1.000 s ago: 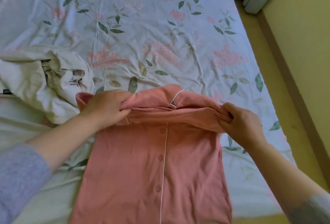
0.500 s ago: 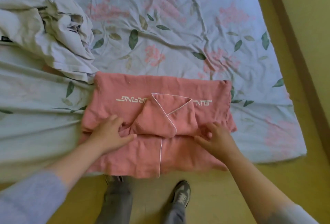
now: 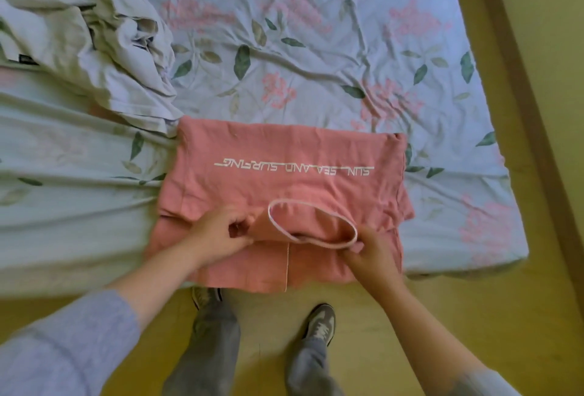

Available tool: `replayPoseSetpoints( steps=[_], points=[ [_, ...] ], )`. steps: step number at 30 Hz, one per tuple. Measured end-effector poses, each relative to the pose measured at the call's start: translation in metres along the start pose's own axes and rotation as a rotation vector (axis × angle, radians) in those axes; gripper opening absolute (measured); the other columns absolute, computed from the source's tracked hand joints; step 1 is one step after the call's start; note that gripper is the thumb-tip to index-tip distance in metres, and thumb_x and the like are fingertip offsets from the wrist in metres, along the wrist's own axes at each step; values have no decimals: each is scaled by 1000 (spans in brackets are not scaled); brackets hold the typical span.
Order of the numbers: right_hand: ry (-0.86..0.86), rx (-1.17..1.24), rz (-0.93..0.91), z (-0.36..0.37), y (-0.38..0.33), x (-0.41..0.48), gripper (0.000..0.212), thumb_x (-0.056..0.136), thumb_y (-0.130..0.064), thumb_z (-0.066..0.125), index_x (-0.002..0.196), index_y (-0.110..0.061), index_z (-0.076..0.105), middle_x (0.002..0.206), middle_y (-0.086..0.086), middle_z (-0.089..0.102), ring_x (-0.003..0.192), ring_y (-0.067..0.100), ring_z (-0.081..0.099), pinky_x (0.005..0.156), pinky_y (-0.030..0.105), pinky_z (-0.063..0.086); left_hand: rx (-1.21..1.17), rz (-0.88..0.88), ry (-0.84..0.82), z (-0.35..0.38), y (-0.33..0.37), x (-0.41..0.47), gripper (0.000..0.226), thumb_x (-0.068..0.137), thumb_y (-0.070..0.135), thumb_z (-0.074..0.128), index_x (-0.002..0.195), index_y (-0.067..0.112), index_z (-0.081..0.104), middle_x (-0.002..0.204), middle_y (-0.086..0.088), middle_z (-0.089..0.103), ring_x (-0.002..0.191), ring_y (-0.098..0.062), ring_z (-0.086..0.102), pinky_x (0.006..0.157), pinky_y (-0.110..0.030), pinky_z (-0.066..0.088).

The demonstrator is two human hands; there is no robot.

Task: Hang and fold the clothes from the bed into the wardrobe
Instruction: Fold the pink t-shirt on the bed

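Counting on my feed: one folded pink shirt (image 3: 284, 155) on one bed (image 3: 347, 48), two hands, left hand (image 3: 218, 234) and right hand (image 3: 369, 250), each pinching its collar (image 3: 313, 222); one crumpled beige garment (image 3: 94, 48) just beside.

Both forearms (image 3: 151, 269) reach forward and angle in toward each other. The left grip (image 3: 221, 233) is curled, fingertips pinching the left end of the pink shirt (image 3: 284, 155) collar (image 3: 317, 240). The right grip (image 3: 369, 252) is curled round the collar's right end, back of hand up.
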State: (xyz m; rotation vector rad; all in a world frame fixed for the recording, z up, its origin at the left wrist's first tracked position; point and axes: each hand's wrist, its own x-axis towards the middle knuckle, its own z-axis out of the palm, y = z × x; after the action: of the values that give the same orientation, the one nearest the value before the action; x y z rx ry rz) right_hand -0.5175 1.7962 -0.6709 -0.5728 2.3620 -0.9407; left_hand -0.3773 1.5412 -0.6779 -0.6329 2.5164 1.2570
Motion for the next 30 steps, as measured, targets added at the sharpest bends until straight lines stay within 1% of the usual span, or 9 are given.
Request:
replayPoseSetpoints(
  steps=[2,4,6,10,13,16,19,24,30],
  points=[
    [-67,-149,-61,-2,9,-24,25,79,-8,69,72,-32,66,76,-14,62,73,2,56,61,23,41,125,92,-77,8,-5,-20,21,74,6,73,85,24,70,93,3,62,94,-17,59,85,-30,46],
    [-163,-294,-50,-3,20,-43,28,82,-4,65,100,-22,75,104,-4,68,97,13,60,80,24,44,289,110,-179,17,-14,-37,26,79,8,64,100,22,70,105,4,58,106,-15,52,93,-29,42],
    [-217,-371,-13,-3,26,-55,41,83,3,57,116,-16,71,119,-1,65,109,21,57,90,27,43,312,75,-188,23,-23,-50,31,81,8,58,106,24,68,108,6,56,108,-14,50,92,-24,39],
    [-124,-299,52,-7,22,-58,35,88,-2,57,119,-13,68,120,4,64,109,25,59,86,31,47,245,25,-66,22,-16,-48,22,82,19,64,104,21,69,107,5,60,103,-13,54,87,-20,38],
    [-82,-264,43,-9,14,-30,27,92,-9,59,117,-14,69,124,2,64,114,21,59,89,31,47,237,25,-41,10,-6,-23,15,85,24,63,99,21,67,101,7,59,97,-13,56,86,-30,46],
    [-43,-250,28,-8,2,8,26,93,-14,58,117,-18,68,119,-1,65,99,17,63,82,30,49,236,24,29,0,2,9,17,87,23,61,100,15,67,99,2,59,92,-17,58,81,-34,49],
    [-37,-277,13,-10,-12,43,31,93,-15,58,123,-18,66,127,-2,63,111,17,61,86,26,45,254,27,99,-10,10,38,20,88,22,61,104,11,67,101,-4,60,95,-23,58,80,-30,45],
    [-24,-337,-16,-23,-36,86,31,92,-14,60,122,-13,66,125,4,63,113,22,59,94,29,44,286,22,102,-39,20,69,25,89,24,62,111,12,64,111,-5,60,105,-24,55,89,-30,42],
    [-27,-378,34,-34,-55,124,32,91,-15,64,123,-12,65,127,6,62,112,23,59,89,25,41,336,12,59,-82,18,101,31,90,22,61,118,10,60,121,-6,57,111,-22,54,96,-32,42]
  ],
)
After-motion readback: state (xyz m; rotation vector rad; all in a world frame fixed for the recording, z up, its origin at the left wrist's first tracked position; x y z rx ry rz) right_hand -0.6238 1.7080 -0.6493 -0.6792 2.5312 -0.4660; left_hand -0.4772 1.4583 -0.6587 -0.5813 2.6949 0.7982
